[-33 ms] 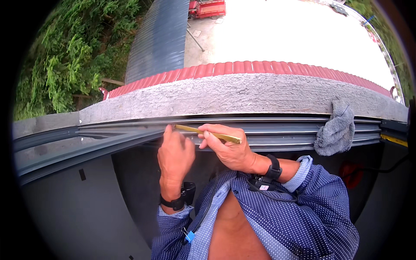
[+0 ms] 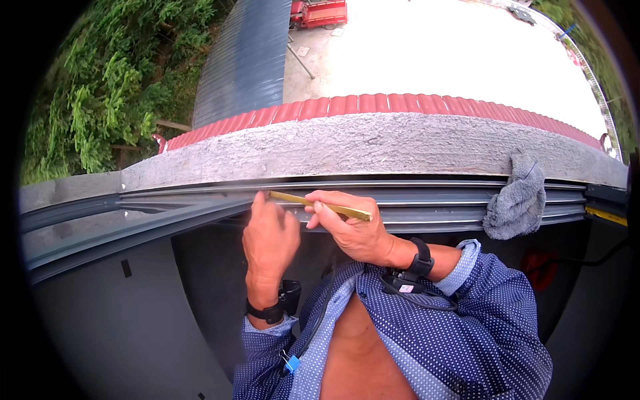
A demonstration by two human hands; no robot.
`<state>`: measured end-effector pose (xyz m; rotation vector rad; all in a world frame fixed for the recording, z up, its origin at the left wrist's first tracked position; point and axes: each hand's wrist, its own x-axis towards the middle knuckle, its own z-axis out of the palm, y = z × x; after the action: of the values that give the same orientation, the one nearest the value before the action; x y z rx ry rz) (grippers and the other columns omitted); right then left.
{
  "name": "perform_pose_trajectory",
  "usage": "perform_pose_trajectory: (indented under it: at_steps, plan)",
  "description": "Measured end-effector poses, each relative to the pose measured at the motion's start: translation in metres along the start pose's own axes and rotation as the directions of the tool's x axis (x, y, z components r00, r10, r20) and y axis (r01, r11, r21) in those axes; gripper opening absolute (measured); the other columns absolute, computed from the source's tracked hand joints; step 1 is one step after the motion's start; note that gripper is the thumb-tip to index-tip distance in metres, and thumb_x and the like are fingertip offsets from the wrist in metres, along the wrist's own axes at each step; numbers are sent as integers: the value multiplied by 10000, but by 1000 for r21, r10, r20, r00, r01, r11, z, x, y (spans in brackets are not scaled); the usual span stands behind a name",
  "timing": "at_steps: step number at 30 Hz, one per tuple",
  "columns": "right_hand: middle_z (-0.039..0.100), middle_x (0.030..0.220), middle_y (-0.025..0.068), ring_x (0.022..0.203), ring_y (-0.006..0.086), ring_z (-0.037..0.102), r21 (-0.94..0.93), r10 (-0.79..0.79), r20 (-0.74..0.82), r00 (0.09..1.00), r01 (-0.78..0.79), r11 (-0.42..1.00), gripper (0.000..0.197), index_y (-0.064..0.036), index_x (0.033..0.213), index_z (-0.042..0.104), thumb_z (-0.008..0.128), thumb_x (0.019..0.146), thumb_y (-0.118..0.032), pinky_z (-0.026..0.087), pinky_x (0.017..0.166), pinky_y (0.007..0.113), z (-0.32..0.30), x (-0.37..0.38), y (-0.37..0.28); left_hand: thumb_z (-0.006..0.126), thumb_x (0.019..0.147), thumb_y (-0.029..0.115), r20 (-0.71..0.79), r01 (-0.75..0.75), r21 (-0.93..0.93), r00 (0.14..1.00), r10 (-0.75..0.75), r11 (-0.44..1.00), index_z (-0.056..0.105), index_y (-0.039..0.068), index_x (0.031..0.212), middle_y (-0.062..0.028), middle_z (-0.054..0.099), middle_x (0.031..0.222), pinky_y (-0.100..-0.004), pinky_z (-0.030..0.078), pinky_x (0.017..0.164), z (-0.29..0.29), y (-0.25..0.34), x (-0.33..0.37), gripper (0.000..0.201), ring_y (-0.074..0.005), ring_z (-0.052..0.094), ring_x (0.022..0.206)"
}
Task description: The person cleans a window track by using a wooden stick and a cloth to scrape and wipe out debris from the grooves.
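Note:
My right hand point(image 2: 350, 227) grips a slim gold-coloured tool point(image 2: 290, 197), its exact kind unclear. The tool slants down to the right, its thin end beside my left index fingertip and its thick end out past my right hand. My left hand point(image 2: 270, 237) is closed at the end of the dark grey window sash point(image 2: 167, 217), index finger raised against its edge. What lies under the left fingertips is hidden. The sash stands swung at an angle over the window track point(image 2: 427, 200), which runs across in several parallel rails.
A grey cloth point(image 2: 517, 200) hangs over the track at the right. Beyond the track lie a rough concrete ledge point(image 2: 320, 147) and red roof tiles point(image 2: 373, 104), with a drop to a yard. At the lower left is a grey panel point(image 2: 113, 327). A red object point(image 2: 539, 268) sits low right.

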<state>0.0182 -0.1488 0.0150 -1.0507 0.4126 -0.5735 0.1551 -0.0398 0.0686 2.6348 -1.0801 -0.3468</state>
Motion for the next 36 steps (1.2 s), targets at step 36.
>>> perform_pose_trajectory:
  at_steps: [36]
  plan:
    - [770,1025,140,838,141,739,-125,-274,-205,940,253,959,253,59,1264,704,649,1077,-102,593,740,278,-26,45,-59,688,894,166,-206,-443,-54,882,425,895,692,-24,1064,-338,594,1448,-501,567,972,6,38,96,255,-488,670,1197]
